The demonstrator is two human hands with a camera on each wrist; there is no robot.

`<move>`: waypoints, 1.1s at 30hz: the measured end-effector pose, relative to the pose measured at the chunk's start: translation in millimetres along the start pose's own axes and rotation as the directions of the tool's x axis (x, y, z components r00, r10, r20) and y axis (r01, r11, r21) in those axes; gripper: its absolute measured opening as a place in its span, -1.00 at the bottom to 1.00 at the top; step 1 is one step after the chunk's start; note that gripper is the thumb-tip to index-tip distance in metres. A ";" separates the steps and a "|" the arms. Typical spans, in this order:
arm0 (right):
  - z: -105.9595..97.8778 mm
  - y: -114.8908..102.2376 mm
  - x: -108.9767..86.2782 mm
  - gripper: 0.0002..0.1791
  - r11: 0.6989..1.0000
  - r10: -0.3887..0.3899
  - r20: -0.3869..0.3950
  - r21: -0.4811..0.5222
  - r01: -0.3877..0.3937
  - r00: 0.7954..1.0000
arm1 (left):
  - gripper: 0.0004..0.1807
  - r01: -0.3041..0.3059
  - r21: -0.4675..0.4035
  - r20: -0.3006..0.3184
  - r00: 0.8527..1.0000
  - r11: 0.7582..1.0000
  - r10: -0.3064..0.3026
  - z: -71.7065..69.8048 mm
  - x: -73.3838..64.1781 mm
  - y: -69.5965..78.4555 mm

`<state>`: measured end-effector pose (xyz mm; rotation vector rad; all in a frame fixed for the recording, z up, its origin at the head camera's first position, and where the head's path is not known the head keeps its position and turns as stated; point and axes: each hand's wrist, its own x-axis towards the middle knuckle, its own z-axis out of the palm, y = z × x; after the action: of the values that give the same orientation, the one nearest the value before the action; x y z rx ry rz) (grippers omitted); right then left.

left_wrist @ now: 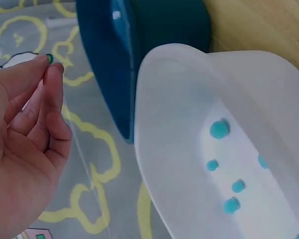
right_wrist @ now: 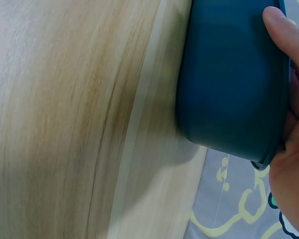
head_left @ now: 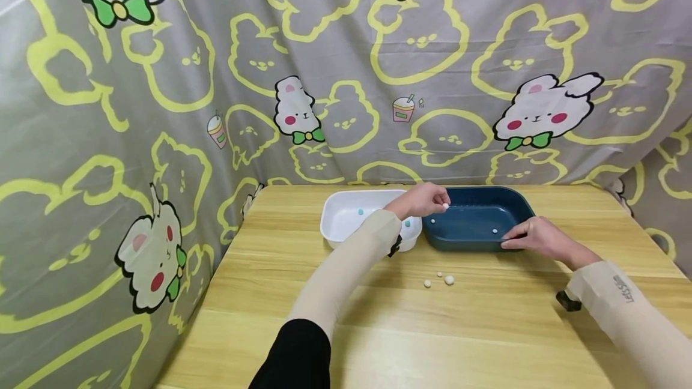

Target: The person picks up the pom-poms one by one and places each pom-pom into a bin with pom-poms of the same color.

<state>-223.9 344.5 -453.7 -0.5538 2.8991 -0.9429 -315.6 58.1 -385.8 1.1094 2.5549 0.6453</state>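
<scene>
The person's left hand (head_left: 424,200) is above the left end of a dark blue oblong tray (head_left: 478,215) with rounded corners, thumb and fingertips pinched together on a small white round ball (head_left: 446,206). In the left wrist view the other fingers curl in toward the palm, and the pinched ball cannot be made out there. The right hand (head_left: 540,239) grips the dark blue tray at its near right corner, with the thumb on the outer wall and the fingers bent over the rim.

That tray stands close to the far edge of a light wood-grain tabletop (head_left: 259,263), right of its middle. Inside it are two loose small white balls (head_left: 494,231), one toward the left end, one toward the near right corner. Just beside it on the left, also near the far edge, is a white oblong tray (head_left: 337,236) holding several small teal balls (left_wrist: 220,129). Three more white balls (head_left: 449,280), of unequal size, lie close together on the tabletop, between the dark blue tray and the near edge.

Both forearms wear beige sleeves (head_left: 346,275). Beyond the far edge hangs a grey curtain (head_left: 346,167) with yellow outlined animals.
</scene>
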 end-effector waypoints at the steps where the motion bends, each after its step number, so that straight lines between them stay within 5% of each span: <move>1: -0.1 -0.1 0.1 -0.81 1.000 0.002 0.003 0.001 -0.002 1.000 | -0.84 0.007 0.007 0.005 1.000 1.000 -0.007 0.6 1.8 -0.5; 12: -0.8 -0.4 0.6 -0.80 1.000 0.013 0.013 0.000 -0.013 1.000 | -0.93 0.108 0.031 0.005 0.994 0.994 -0.108 5.4 18.8 -4.6; 22: -0.6 -0.3 -0.1 -0.83 1.000 0.012 0.009 -0.007 -0.012 1.000 | -0.96 0.201 0.006 -0.058 0.978 0.979 -0.201 13.0 25.7 -14.0; 33: 0.0 0.3 0.2 -0.80 1.000 0.001 0.016 -0.004 -0.001 1.000 | -0.96 0.228 -0.023 -0.110 0.967 0.973 -0.229 15.8 23.0 -23.8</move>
<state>-224.2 344.7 -453.9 -0.5572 2.8880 -0.9281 -338.9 65.3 -413.1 0.7778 2.7165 0.6775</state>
